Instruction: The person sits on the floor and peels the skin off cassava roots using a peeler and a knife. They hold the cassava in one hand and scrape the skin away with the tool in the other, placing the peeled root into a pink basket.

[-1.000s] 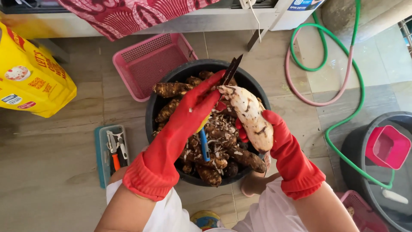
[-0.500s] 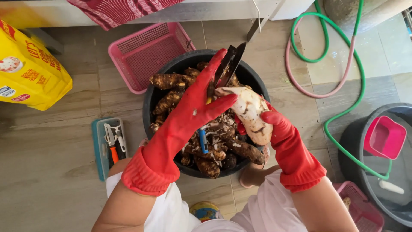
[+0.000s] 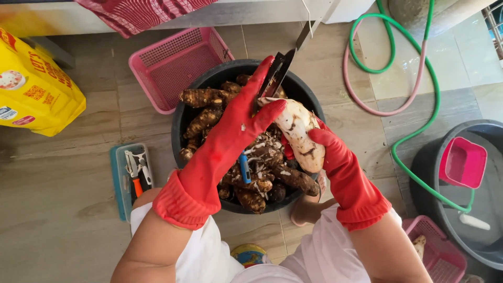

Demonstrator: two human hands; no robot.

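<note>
Knife (image 3: 277,73) now raised to the peeled root's (image 3: 298,133) tip, gripped in the gloved left hand (image 3: 238,123); a second ago it lay lower. Right hand (image 3: 327,152) clasps the root over the tub (image 3: 183,120); peeling nearly finished.

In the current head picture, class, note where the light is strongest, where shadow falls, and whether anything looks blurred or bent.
Head view: daylight is brightest at the upper right, washing out the tiles under the green hose; the black tub is dark inside; the left hand, right hand and peeled root are sharp; the floor lines bow slightly toward the edges.
</note>
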